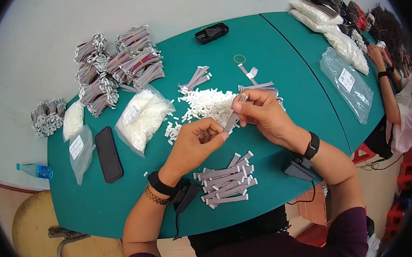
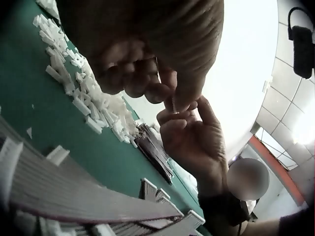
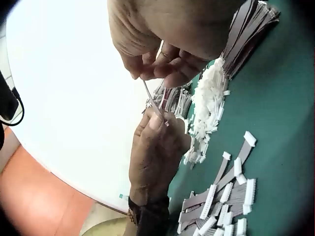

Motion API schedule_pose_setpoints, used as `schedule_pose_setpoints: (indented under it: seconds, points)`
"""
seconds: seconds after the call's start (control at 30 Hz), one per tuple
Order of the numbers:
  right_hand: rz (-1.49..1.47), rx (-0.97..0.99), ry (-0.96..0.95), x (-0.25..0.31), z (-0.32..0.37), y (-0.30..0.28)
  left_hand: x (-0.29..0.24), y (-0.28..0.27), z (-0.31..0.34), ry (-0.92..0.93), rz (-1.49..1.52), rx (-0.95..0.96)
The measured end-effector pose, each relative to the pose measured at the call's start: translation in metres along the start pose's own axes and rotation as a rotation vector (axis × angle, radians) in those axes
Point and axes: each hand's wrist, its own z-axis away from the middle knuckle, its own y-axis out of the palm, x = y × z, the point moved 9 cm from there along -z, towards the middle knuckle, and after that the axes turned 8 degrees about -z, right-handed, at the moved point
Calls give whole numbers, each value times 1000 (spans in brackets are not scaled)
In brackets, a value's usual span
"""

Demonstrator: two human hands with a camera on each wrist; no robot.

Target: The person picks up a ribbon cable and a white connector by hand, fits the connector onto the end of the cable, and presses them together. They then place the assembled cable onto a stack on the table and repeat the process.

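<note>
A short grey ribbon cable (image 1: 231, 122) is stretched between both hands above the table. My left hand (image 1: 190, 146) pinches its lower end between thumb and fingers. At the upper end, the thumb and forefinger of my right hand (image 1: 273, 124) grip it. Behind the hands lies a heap of small white connector housings (image 1: 204, 102). Nearer my body is a loose pile of ribbon cables (image 1: 226, 180) with white ends. In the right wrist view the cable (image 3: 151, 98) appears edge-on, running from one hand to the other.
Bundled cables (image 1: 134, 62) are stacked at the back left. A bag of white pieces (image 1: 140, 116) and a phone (image 1: 109, 154) lie on the left. More cables (image 1: 265, 88) sit behind my right hand. A clear bag (image 1: 348, 82) lies right, near another person's arms (image 1: 384, 78).
</note>
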Motion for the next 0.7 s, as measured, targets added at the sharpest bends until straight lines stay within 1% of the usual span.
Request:
schedule_pose_setpoints:
  seconds: [0.1,0.2,0.3,0.4,0.5,0.6,0.7]
  points:
    - [14,12,-20,3,3,4,-9,4,2,18,-100,-27]
    - [-1,26,-55,6,7,14,-6,0,4,71,-72,-180]
    - [-13,48,-14,5,10,23,-2,-4,4,91,-51,-230]
    - [116,45,-74,5,9,19,3,-2,4,69,-69,-203]
    - [209,31,-103,11,12,18,3,5,3,32,-109,-131]
    - [266,48,-144,13,11,16,0,5,3,71,-130,-142]
    - [334,68,-210,18,14,25,-14,-8,1,155,56,-245]
